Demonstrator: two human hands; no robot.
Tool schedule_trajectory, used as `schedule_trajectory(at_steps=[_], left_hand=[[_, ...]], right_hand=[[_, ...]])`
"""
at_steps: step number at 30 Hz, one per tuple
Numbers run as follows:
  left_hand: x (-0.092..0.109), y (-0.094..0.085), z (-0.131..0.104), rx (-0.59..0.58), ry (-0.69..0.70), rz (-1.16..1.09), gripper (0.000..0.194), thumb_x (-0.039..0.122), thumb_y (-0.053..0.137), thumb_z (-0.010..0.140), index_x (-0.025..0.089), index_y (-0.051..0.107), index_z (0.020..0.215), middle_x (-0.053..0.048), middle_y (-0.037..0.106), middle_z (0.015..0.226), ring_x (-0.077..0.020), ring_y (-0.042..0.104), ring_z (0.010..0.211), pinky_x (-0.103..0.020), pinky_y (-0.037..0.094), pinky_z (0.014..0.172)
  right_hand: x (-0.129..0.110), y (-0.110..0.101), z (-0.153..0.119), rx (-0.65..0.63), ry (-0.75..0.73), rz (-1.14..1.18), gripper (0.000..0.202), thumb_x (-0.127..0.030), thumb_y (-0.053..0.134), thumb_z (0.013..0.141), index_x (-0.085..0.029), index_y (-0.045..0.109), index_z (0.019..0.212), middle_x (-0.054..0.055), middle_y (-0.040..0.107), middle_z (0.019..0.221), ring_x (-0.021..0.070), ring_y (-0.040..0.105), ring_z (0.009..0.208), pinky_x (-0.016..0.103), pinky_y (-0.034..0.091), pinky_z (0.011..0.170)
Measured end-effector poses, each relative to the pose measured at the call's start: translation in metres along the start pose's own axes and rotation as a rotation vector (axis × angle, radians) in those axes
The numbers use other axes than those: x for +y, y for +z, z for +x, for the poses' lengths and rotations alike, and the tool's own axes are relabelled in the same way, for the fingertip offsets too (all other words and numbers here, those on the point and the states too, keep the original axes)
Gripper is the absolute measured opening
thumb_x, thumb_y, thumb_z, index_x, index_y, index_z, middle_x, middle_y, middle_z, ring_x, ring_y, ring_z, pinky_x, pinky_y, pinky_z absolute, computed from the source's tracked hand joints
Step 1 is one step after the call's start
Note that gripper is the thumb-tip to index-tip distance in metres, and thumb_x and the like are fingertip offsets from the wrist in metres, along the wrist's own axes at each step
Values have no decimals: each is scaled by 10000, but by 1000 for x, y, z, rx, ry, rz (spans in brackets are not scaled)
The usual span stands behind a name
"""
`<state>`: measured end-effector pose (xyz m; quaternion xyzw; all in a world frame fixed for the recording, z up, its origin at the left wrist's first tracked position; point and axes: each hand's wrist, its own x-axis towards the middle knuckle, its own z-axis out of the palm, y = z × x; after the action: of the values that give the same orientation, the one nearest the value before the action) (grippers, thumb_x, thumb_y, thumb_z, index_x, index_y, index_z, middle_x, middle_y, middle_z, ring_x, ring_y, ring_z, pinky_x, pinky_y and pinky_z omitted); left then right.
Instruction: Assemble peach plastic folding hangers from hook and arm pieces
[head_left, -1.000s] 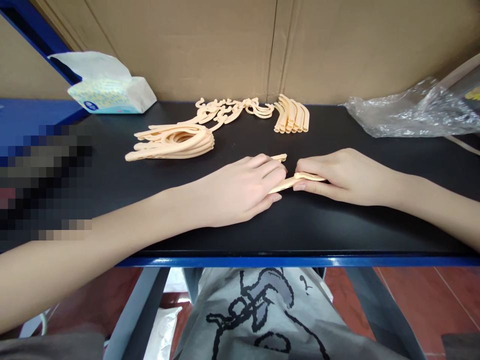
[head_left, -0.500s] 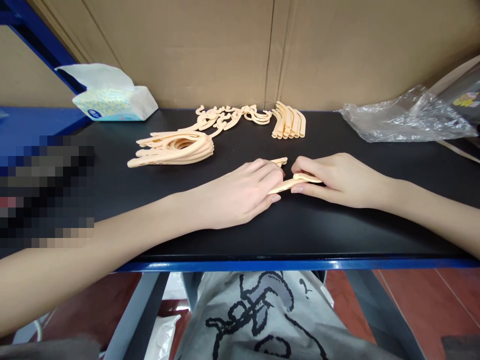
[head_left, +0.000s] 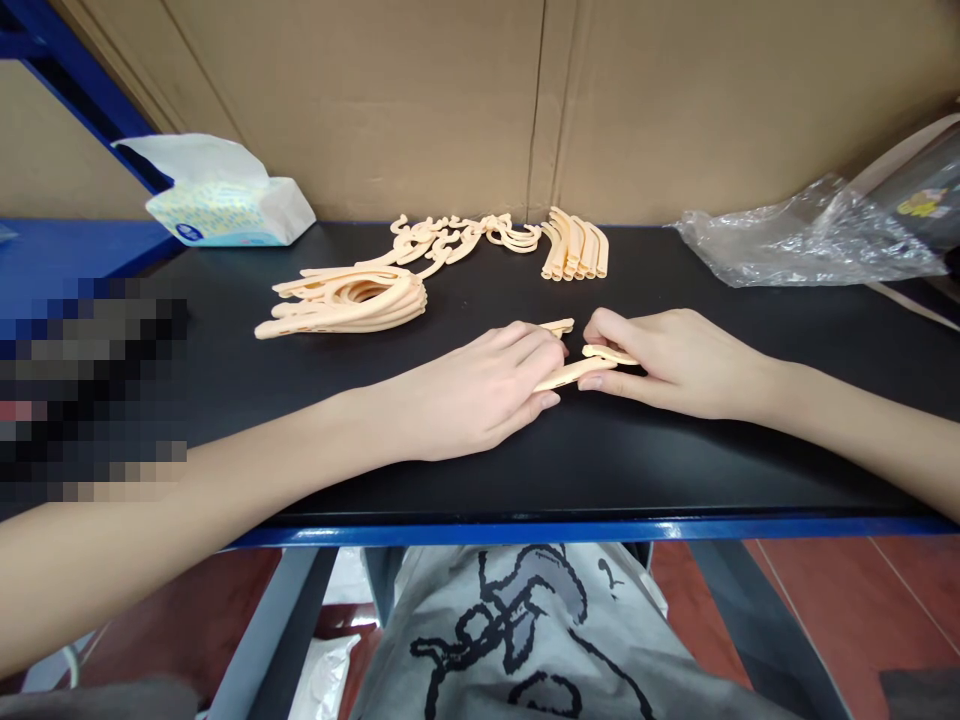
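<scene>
My left hand lies over a cream plastic hanger part, its fingers closed around it. One end of that part sticks out past the thumb, and another end shows beyond the fingertips; the palm hides the middle. Facing it, my right hand pinches a slim cream plastic hanger arm between thumb and fingers. The tip of this arm overlaps the projecting end of the left-hand part; whether they are joined I cannot tell. Both hands are low over the black tabletop.
Stacked folded hanger parts lie at left, with a heap of hooks behind. Several curved hanger arms sit in a row at the back. A tissue pack stands back left, a clear plastic bag back right. Cardboard walls the rear.
Held by my right hand, the hanger arm has shifted very slightly left over the other part. Both grips stay the same, and the stacks lie as before.
</scene>
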<state>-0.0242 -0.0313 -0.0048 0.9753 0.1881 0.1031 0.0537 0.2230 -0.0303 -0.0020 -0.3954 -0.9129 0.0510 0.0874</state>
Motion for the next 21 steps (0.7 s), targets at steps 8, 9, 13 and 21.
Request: schedule_trajectory(at_steps=[8, 9, 13, 21], left_hand=[[-1, 0, 0, 6, 14, 11, 233, 245, 336, 1054, 116, 523, 1108, -194, 576, 1281, -294, 505, 1229, -468, 445, 1029], [-1, 0, 0, 6, 15, 14, 240, 249, 331, 1057, 117, 525, 1107, -194, 579, 1279, -295, 511, 1219, -469, 448, 1022], [-1, 1, 0, 5, 22, 17, 266, 255, 321, 1062, 102, 535, 1102, -207, 582, 1266, -301, 523, 1208, -468, 450, 1012], [0, 0, 1, -11, 13, 28, 240, 235, 360, 1051, 91, 541, 1113, -212, 568, 1294, -300, 492, 1273, -455, 413, 1071]], right_hand=[[1, 0, 0, -2, 8, -19, 457, -659, 307, 976, -238, 366, 807, -4, 579, 660, 154, 521, 521, 248, 290, 510], [1, 0, 0, -5, -6, -21, 465, -660, 303, 979, -235, 381, 806, 0, 580, 663, 155, 521, 525, 249, 285, 509], [3, 1, 0, -30, -91, -14, 471, -623, 290, 1007, -224, 433, 801, 13, 584, 695, 154, 509, 560, 262, 285, 526], [3, 2, 0, -27, -138, 3, 493, -622, 295, 1012, -214, 446, 780, -5, 525, 670, 134, 461, 550, 272, 275, 538]])
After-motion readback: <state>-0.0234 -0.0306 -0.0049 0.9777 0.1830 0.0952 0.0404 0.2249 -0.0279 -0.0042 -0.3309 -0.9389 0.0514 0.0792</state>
